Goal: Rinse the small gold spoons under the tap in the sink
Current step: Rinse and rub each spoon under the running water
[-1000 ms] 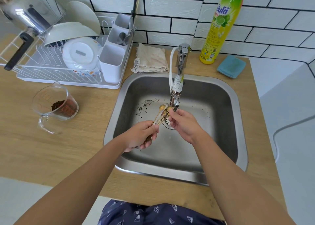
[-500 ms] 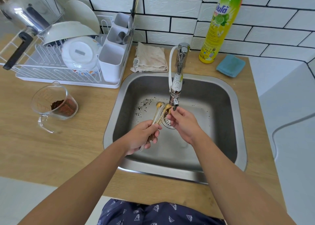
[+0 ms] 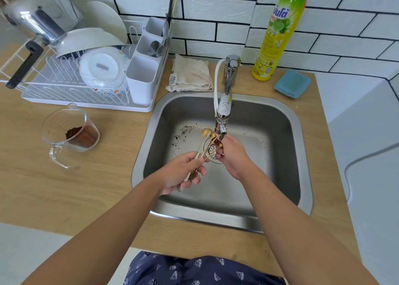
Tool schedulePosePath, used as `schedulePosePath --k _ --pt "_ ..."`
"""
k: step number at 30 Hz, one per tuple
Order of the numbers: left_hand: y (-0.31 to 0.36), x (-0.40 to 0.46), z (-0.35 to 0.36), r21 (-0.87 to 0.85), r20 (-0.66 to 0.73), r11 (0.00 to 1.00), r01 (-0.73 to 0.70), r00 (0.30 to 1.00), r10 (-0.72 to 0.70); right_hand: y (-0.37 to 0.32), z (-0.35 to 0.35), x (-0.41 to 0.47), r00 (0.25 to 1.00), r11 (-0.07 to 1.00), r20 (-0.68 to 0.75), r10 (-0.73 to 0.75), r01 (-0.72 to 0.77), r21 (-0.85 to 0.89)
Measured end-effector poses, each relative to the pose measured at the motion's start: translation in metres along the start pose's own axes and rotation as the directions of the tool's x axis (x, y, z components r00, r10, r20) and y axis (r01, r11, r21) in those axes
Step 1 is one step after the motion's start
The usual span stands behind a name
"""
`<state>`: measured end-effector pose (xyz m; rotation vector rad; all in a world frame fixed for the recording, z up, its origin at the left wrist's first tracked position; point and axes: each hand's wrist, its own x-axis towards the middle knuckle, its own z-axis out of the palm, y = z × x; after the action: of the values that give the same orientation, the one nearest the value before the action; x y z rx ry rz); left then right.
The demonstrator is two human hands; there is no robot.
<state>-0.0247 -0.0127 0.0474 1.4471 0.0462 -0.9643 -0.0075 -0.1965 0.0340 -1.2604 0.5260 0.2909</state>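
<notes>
Gripped by their handles in the left hand (image 3: pixel 181 172), the small gold spoons (image 3: pixel 204 142) are fanned under the tap (image 3: pixel 222 120), and their bowls are pinched by the right hand (image 3: pixel 232 153). Below the grip, specks are scattered over the sink (image 3: pixel 280 155); left of it, brown grounds are held in a measuring cup (image 3: pixel 71 129).

a home kitchen. a square stainless steel sink (image 3: pixel 280 120) with a chrome tap (image 3: pixel 228 77) sits mid-frame in a light wooden countertop (image 3: pixel 64 187), backed by white brick-shaped wall tiles with dark grout (image 3: pixel 216 10). upper left stands a white wire dish rack (image 3: pixel 71 90) holding bowls and plates; upper right a yellow-green bottle of dish soap (image 3: pixel 278 34) beside a blue sponge (image 3: pixel 292 84).
</notes>
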Motion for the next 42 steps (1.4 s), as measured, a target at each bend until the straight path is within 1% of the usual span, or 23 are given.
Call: schedulePosePath --k 2,4,5,7,8,10,12,15,19,22,25,28,30,32,35,37,38,40,41,42 --pt "0.001 0.003 0.001 -0.032 0.031 0.999 0.023 0.999 -0.022 0.000 0.006 0.001 0.998 1.000 -0.066 -0.001 0.000 -0.017" --pt "0.004 0.006 0.001 -0.079 0.074 0.996 0.041 0.997 -0.035 -0.001 0.008 0.002 0.998 0.997 -0.068 0.004 0.001 0.074" --pt "0.007 0.007 0.000 -0.109 0.101 0.993 0.049 0.994 -0.038 -0.002 0.007 0.002 1.000 0.988 -0.015 0.008 -0.005 0.155" --pt "0.012 0.009 -0.002 -0.164 0.154 0.983 0.078 0.987 -0.052 -0.002 0.001 0.000 0.988 0.958 0.156 0.020 -0.064 0.280" --pt "0.015 0.010 -0.004 -0.177 0.176 0.979 0.098 0.982 -0.067 -0.003 -0.003 -0.001 0.975 0.952 0.221 0.025 -0.091 0.291" --pt "0.020 0.013 -0.006 -0.162 0.202 0.978 0.134 0.974 -0.100 -0.002 -0.008 -0.002 0.962 0.962 0.274 0.010 -0.084 0.260" --pt "0.025 0.015 -0.008 -0.120 0.209 0.981 0.153 0.970 -0.126 -0.002 -0.012 -0.001 0.966 0.969 0.259 -0.004 -0.061 0.240" --pt "0.032 0.019 -0.007 -0.091 0.214 0.983 0.161 0.967 -0.139 -0.007 -0.013 -0.001 0.977 0.965 0.215 -0.004 -0.052 0.256" --pt "0.035 0.023 0.000 -0.094 0.212 0.984 0.151 0.969 -0.129 -0.012 -0.009 -0.001 0.997 0.966 0.081 -0.018 -0.004 0.260" --pt "0.034 0.025 0.000 0.007 0.158 0.992 0.127 0.979 -0.126 -0.011 -0.007 0.000 1.000 0.947 0.010 -0.024 0.020 0.320" --pt "0.035 0.028 -0.003 0.045 0.098 0.997 0.068 0.993 -0.072 -0.008 -0.007 0.000 0.999 0.935 0.039 -0.029 0.013 0.353" --pt "0.040 0.033 -0.008 0.074 0.099 0.997 0.028 0.994 -0.036 -0.009 -0.008 -0.002 0.989 0.965 0.143 -0.027 -0.011 0.262" --pt "0.047 0.039 -0.008 0.112 0.120 0.994 0.014 0.992 -0.027 -0.012 -0.011 -0.002 0.993 0.975 0.113 -0.045 0.019 0.222" --pt "0.053 0.044 -0.003 0.113 0.127 0.994 0.007 0.992 -0.021 -0.015 -0.016 -0.001 0.996 0.967 0.030 -0.082 0.073 0.246" --pt "0.053 0.054 0.013 0.023 0.089 0.999 0.026 0.996 -0.028 -0.017 -0.033 -0.006 0.986 0.938 -0.091 -0.142 0.164 0.305" --pt "0.048 0.061 0.024 -0.106 0.044 0.994 0.021 0.999 -0.017 -0.017 -0.045 -0.011 0.973 0.922 -0.164 -0.163 0.209 0.324" --pt "0.046 0.065 0.031 -0.203 0.008 0.979 0.020 1.000 -0.019 -0.016 -0.049 -0.013 0.965 0.916 -0.199 -0.170 0.229 0.330" --pt "0.045 0.074 0.043 -0.407 -0.086 0.913 0.039 0.993 -0.081 -0.012 -0.052 -0.018 0.949 0.905 -0.261 -0.177 0.260 0.335" --pt "0.046 0.078 0.049 -0.474 -0.128 0.879 0.053 0.983 -0.128 -0.011 -0.053 -0.019 0.942 0.901 -0.284 -0.181 0.275 0.337" --pt "0.047 0.081 0.054 -0.500 -0.157 0.864 0.065 0.974 -0.164 -0.009 -0.052 -0.020 0.936 0.895 -0.300 -0.186 0.287 0.340"
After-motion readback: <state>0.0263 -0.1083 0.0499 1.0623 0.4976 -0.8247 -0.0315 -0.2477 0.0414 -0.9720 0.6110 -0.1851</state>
